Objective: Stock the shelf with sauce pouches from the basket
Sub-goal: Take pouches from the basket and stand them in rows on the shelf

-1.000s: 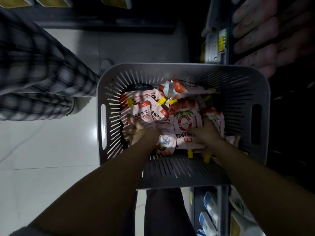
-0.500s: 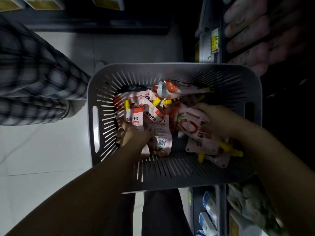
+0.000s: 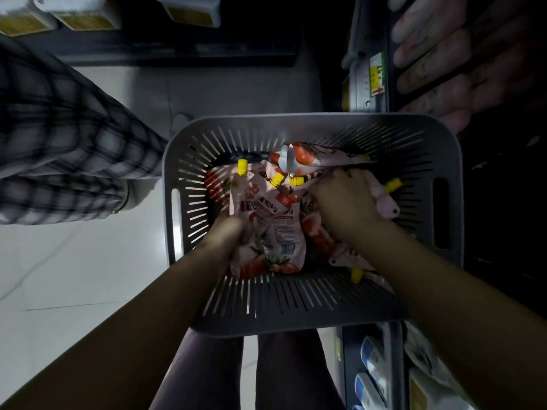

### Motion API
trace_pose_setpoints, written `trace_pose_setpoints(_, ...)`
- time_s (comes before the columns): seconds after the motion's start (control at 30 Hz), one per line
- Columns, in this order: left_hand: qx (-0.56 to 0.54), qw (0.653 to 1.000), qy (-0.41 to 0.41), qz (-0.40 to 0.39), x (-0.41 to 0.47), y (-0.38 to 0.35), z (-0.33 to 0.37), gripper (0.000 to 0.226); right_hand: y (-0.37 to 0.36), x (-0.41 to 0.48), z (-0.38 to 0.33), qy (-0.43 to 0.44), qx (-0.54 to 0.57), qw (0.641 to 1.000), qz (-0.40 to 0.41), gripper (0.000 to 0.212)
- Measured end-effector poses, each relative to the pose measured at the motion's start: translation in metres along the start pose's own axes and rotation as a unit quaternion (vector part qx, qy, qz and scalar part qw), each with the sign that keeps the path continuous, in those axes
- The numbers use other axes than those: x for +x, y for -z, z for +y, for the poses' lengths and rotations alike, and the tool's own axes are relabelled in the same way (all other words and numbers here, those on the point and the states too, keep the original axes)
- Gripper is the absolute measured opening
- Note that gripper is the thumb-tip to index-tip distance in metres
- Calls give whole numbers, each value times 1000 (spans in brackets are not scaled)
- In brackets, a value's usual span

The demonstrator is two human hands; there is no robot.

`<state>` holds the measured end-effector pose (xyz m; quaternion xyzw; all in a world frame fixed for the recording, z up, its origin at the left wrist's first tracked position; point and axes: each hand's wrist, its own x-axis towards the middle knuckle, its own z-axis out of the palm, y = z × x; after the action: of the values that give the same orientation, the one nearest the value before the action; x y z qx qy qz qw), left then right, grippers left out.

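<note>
right hand [image 3: 346,202] moved inward, gripping pouches [image 3: 386,204]; left hand [image 3: 233,232] grips more.

Grey slatted basket [image 3: 310,315]; pink-and-red pouches [image 3: 275,220], yellow caps [image 3: 277,179]; black-white plaid sleeve [image 3: 65,137].

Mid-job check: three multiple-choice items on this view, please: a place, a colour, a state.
1. Where are the left hand and right hand?
A) in the basket
B) on a shelf
C) on the floor
2. What colour are the caps?
A) blue
B) yellow
C) green
3. What is the right hand doing?
A) hanging open
B) gripping pouches
C) holding the rim
Answers: 1 A, both reach down among the pouches; 2 B, every visible cap is yellow; 3 B, its fingers curl round pouches.
</note>
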<state>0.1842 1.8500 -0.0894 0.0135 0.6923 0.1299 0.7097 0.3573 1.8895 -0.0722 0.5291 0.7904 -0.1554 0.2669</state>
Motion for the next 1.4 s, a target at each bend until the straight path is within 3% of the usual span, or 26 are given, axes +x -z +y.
trace_pose_setpoints(0.1, -79, 993, 7, -84, -3, 0, 5, 52, -12, -13, 2, -59, 229, 972, -1, 20)
trace_pose_setpoints(0.17, -109, 986, 1, -130, -1, 1, 5, 58, -28, -22, 5, -164, 373, 912, -45, 16)
trace_pose_setpoints(0.2, -121, 982, -1, -146, -1, 1, 5, 56, -38, -26, 7, -237, 451, 858, -60, 12)
trace_pose_setpoints(0.3, -147, 976, 0, -158, 0, 2, 0, 35, -61, -35, 12, -419, 658, 625, -12, 9)
trace_pose_setpoints(0.4, -168, 972, -9, -165, 1, 3, -2, 29, -67, -33, 17, -476, 711, 516, 31, 29)
trace_pose_setpoints(0.47, -164, 972, -16, -165, 1, 3, -2, 34, -64, -24, 17, -482, 759, 437, 29, 42)
trace_pose_setpoints(0.53, -147, 977, -23, -150, 3, 2, -4, 44, -59, -11, 17, -485, 787, 382, 24, 42)
trace_pose_setpoints(0.67, -132, 985, -3, -108, 6, 1, -6, 34, -53, -1, 9, -484, 807, 338, -7, 41)
trace_pose_setpoints(0.73, -138, 986, 12, -95, 7, 3, -6, 26, -54, 0, 8, -472, 815, 336, -10, 40)
trace_pose_setpoints(0.87, -132, 985, 3, -109, 6, 2, -5, 23, -58, -7, 10, -434, 833, 340, -43, 9)
trace_pose_setpoints(1.03, -108, 987, -20, -118, -1, 3, 0, 35, -58, -32, 16, -409, 839, 344, -97, 27)
trace_pose_setpoints(1.13, -95, 987, -32, -124, -9, 3, 2, 14, -47, -47, 19, -378, 868, 305, -105, 15)
trace_pose_setpoints(1.23, -90, 985, -38, -142, -28, 0, 8, 13, -33, -61, 22, -348, 891, 275, -95, 18)
trace_pose_setpoints(1.4, -55, 985, -48, -157, -70, -6, 29, 12, 2, -78, 35, -302, 887, 337, -90, 23)
